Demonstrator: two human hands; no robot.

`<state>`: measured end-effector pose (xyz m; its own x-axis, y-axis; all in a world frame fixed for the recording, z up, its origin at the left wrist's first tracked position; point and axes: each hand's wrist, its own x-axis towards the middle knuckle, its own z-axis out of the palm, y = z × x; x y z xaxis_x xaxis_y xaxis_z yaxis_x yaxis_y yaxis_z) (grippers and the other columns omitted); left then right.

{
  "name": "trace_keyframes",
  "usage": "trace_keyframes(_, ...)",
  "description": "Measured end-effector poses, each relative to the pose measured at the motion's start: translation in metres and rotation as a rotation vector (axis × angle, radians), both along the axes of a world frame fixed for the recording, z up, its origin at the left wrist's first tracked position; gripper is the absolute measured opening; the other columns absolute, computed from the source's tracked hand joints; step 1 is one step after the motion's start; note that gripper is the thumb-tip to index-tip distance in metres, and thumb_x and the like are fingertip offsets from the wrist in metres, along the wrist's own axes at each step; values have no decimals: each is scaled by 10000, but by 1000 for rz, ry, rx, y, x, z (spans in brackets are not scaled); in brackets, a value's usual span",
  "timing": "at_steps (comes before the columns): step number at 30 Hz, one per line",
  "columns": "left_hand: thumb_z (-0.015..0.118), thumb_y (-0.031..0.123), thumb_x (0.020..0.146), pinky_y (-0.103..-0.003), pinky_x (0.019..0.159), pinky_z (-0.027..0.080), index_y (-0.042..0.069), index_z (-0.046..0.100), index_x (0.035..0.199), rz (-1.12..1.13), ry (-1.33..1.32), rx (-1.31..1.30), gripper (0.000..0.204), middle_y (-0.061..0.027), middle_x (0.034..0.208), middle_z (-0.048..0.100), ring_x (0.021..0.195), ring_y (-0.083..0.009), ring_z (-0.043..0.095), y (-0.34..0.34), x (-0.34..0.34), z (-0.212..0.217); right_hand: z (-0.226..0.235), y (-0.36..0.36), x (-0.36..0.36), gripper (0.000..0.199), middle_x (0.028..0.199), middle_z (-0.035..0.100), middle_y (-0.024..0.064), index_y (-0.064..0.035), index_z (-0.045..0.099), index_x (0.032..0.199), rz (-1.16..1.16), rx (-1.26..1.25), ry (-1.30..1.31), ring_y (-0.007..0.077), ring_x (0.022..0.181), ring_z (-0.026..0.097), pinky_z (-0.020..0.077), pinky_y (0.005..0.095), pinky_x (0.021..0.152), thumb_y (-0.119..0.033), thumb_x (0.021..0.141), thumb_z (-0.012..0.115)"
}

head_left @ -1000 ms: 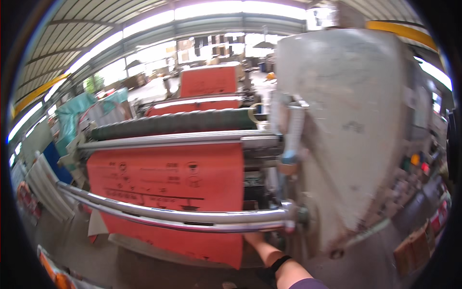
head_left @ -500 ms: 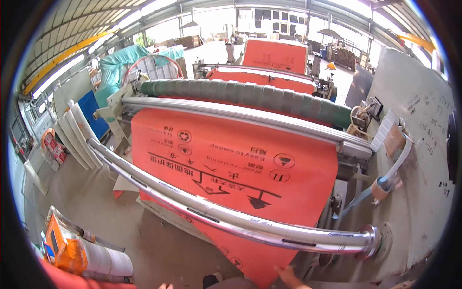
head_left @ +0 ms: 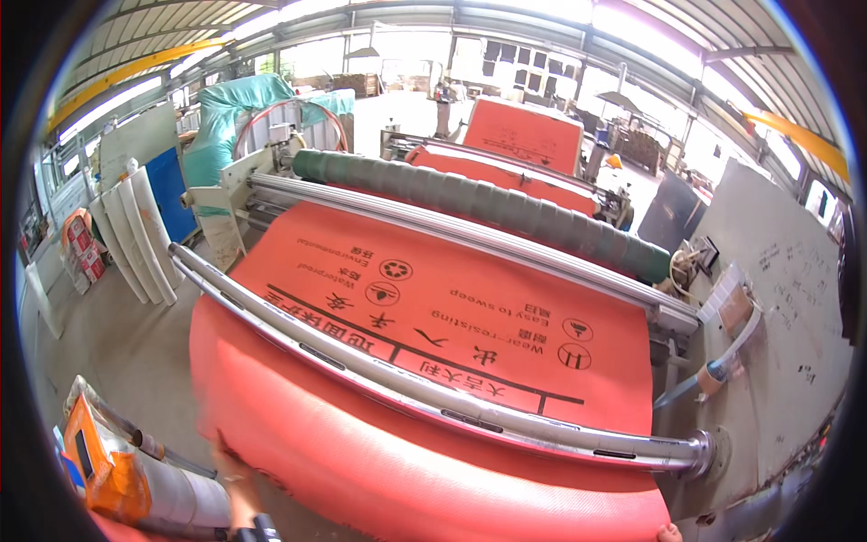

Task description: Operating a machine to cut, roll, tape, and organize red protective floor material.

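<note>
A wide red sheet [head_left: 433, 303] with black print comes from the machine and passes over a long silver shaft [head_left: 424, 405]. On my side of the shaft its plain, finely textured face spreads out and bulges downward. My left hand [head_left: 237, 492] is closed at the sheet's left edge, its fingers partly hidden by the sheet. At the lower right corner my right hand [head_left: 668, 533] pinches the other edge; only fingertips show at the picture's rim. The sheet is stretched between both hands.
Beyond the sheet lies a dark green wrapped roller [head_left: 488, 212] behind a silver rail [head_left: 470, 242]. White curved panels [head_left: 135, 237] lean at the left. An orange-and-white wrapped roll [head_left: 149, 483] lies lower left. A grey panel with handwriting [head_left: 777, 298] stands right, near a tape roll [head_left: 713, 378].
The sheet's hanging end has been drawn out wide toward me, its plain face now showing. My left hand has come up to its left edge; my right hand has moved right.
</note>
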<state>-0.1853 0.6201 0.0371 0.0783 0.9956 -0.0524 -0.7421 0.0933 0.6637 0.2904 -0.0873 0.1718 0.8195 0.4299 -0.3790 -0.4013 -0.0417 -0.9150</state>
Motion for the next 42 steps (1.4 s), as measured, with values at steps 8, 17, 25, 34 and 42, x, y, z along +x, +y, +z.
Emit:
trace_keyframes(8, 562, 265, 940, -366, 891, 527, -10, 619, 1042, -52, 332, 301, 299, -116, 1066, 675, 960, -226, 668, 169, 46, 255, 97, 169, 87, 350, 951, 694, 108, -28, 660, 1008, -53, 341, -293, 205, 862, 677, 538, 374, 798, -327, 992, 481)
trace_keyframes(17, 763, 535, 696, -706, 998, 275, 164, 542, 1342, -337, 1397, 1965, 777, -175, 1425, 439, 1367, -344, 371, -231, 359, 186, 53, 212, 171, 282, 907, 693, 121, 14, 665, 1020, -266, 145, -61, 237, 855, 674, 547, 386, 799, -201, 969, 490)
trace_keyframes(25, 802, 643, 577, -358, 922, 492, 138, 578, 1277, -1100, 1707, 1687, 892, -82, 1237, 639, 1131, -264, 616, -216, 438, 225, 138, 77, 110, 523, 1365, 486, 252, 54, 485, 1334, -342, -586, -1621, 418, 1278, 455, 330, 473, 1089, -256, 921, 566)
trace_keyframes(34, 851, 558, 553, -367, 951, 471, 134, 619, 1230, -1543, 1971, 1404, 831, -117, 1153, 679, 1108, -271, 626, -221, 472, 240, 161, -108, 135, 531, 1482, 368, 219, 63, 368, 1437, -924, -727, -1744, 342, 1378, 345, 244, 444, 1140, -225, 991, 378)
trace_keyframes(42, 887, 446, 556, -354, 964, 465, 77, 601, 1231, -1667, 1916, 1279, 821, -144, 1164, 666, 1132, -277, 609, -217, 481, 232, 164, -161, 142, 376, 1392, 480, 210, 90, 540, 1278, -877, -766, -1762, 334, 1299, 448, 303, 428, 1108, -90, 984, 390)
